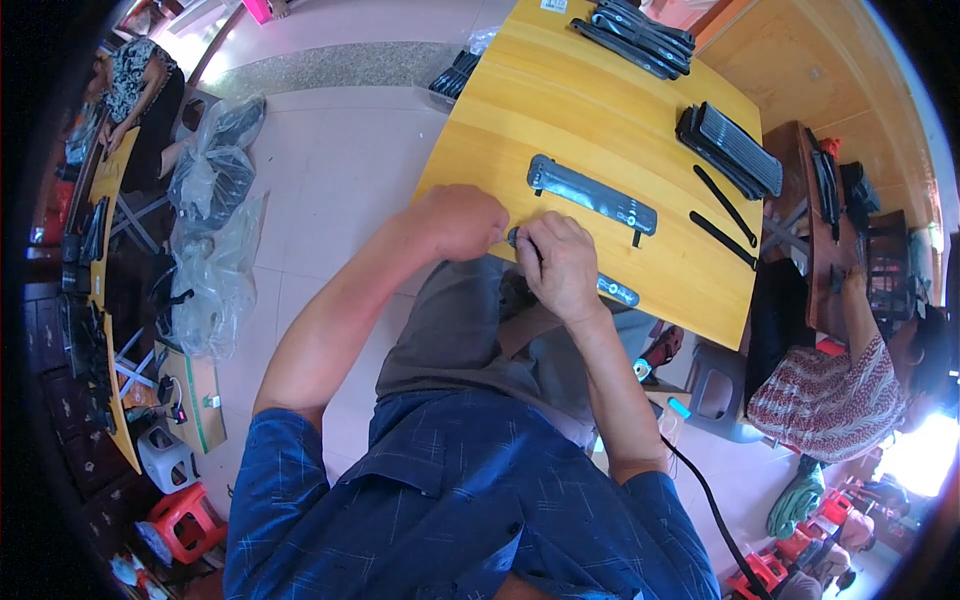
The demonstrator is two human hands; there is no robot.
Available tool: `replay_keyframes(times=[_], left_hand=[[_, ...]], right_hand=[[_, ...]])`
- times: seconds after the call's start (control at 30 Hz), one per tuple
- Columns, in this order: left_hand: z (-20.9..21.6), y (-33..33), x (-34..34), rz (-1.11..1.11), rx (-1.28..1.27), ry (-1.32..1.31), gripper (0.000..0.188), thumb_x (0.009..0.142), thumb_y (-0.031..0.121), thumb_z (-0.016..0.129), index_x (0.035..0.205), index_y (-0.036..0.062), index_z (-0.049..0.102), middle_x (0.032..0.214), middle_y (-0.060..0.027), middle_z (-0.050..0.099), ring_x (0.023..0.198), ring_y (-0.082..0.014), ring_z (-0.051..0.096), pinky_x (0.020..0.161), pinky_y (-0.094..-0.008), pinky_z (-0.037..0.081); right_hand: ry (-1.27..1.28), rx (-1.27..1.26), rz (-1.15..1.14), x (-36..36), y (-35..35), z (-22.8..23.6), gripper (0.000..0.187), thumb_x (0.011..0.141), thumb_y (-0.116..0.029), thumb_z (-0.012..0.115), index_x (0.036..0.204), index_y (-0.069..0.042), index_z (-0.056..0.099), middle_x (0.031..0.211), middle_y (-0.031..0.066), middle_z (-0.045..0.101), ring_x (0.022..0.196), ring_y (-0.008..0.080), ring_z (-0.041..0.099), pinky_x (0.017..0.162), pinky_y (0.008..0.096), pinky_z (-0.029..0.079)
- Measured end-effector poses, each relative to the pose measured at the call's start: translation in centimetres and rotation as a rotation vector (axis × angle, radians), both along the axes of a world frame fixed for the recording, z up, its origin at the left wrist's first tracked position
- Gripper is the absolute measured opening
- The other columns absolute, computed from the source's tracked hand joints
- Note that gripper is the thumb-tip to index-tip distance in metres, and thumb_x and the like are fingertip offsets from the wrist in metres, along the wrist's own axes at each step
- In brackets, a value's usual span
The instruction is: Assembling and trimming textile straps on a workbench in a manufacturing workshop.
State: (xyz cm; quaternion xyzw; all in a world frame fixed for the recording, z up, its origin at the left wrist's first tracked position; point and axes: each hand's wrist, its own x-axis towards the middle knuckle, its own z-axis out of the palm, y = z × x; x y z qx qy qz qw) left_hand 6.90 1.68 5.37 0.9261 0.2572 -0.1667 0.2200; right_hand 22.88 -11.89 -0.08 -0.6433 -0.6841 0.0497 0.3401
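At the near edge of the yellow wooden table [560,90], my right hand [560,262] is closed over a long dark grey strip [618,290] with rounded ends. The strip's middle is hidden under the hand, and one end shows past each side. My left hand [465,222] is a closed fist beside the strip's left end; what its fingers hold cannot be made out. Just beyond my hands lies a similar grey piece [592,195], flat, with small black tabs sticking out near both ends.
Two loose black straps [722,240] lie on the table's right side, near a stack of dark grey pieces [730,150]. Another black bundle [635,38] sits at the far end. Clear plastic bags [212,240] are on the floor at left. A person in a patterned top [830,400] sits at right.
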Motion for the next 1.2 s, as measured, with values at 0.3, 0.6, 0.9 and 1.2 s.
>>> replay_keyframes(times=[0.3,0.6,0.9,1.2], left_hand=[[-0.5,-2.3,-3.4,0.179,-0.022,-0.192,0.022,0.1,0.023,0.056,0.096,0.0085,0.073,0.095,-0.0184,0.074,0.094,-0.0417,0.071,0.079,-0.0537,0.054],[-2.8,-6.3,-2.6,0.441,-0.603,-0.715,0.041,0.101,0.041,0.073,0.082,0.0059,0.065,0.066,0.0025,0.056,0.06,-0.0057,0.052,0.052,-0.0275,0.041],[0.9,-8.4,-2.0,0.423,-0.829,-0.89,0.035,0.105,0.028,0.064,0.082,0.0027,0.064,0.067,0.0013,0.056,0.064,-0.008,0.053,0.059,-0.028,0.044],[1.2,-8.7,-2.4,0.393,-0.984,-0.894,0.027,0.105,0.021,0.061,0.085,0.0026,0.063,0.07,0.0015,0.057,0.066,-0.0069,0.053,0.06,-0.0282,0.045]], right_hand=[[0.093,-0.053,-0.026,0.2,0.3,-0.4,0.006,0.089,-0.01,0.068,0.091,-0.006,0.064,0.09,0.0149,0.06,0.087,0.0372,0.063,0.077,0.0495,0.049],[0.425,-0.068,-0.009,-1.5,-2.4,3.5,0.007,0.097,-0.007,0.064,0.097,-0.001,0.061,0.091,0.0162,0.06,0.085,0.0351,0.064,0.075,0.042,0.05],[1.124,-0.23,0.117,-1.7,-5.1,3.8,0.014,0.11,-0.017,0.056,0.106,-0.004,0.06,0.093,-0.0011,0.058,0.082,0.0112,0.054,0.074,0.0276,0.046],[1.314,-0.286,0.155,-1.7,-6.2,3.4,0.02,0.112,-0.026,0.055,0.11,-0.007,0.061,0.092,-0.0049,0.057,0.084,0.0061,0.05,0.076,0.0239,0.043]])
